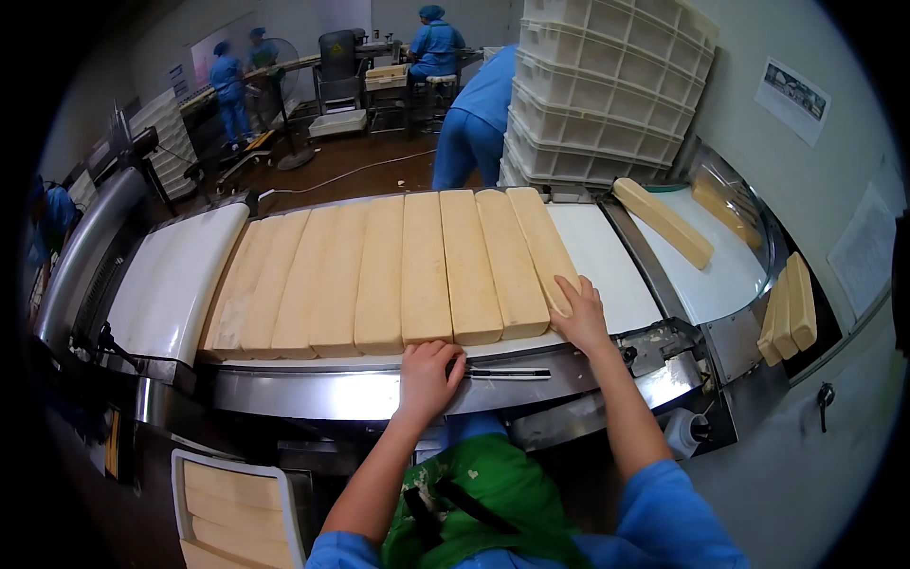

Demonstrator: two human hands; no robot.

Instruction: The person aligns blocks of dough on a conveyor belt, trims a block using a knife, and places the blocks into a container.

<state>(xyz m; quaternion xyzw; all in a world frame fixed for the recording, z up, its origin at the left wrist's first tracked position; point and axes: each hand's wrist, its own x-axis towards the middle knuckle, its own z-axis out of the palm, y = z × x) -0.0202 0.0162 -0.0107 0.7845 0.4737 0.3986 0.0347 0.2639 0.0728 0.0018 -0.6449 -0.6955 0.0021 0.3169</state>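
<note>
Long pale-yellow loaf-like blocks [426, 266] lie side by side across a white conveyor belt [607, 256]. At the right end of this row, my right hand [581, 321] is on the near end of the last block [538, 232], its fingers along the block's right side and top. My left hand [429, 381] rests on the metal front rail [313, 391], fingers curled against the near end of a middle block. A dark slim pen-like item [509, 374] lies on the rail beside it; whether the fingers touch it is hidden.
Stacked white crates [602, 95] stand behind the belt, with a person in blue [479, 119] bending beside them. More blocks [664, 223] lie at the right. A white-rimmed tray [237, 512] of blocks sits at lower left. Other people work at the back.
</note>
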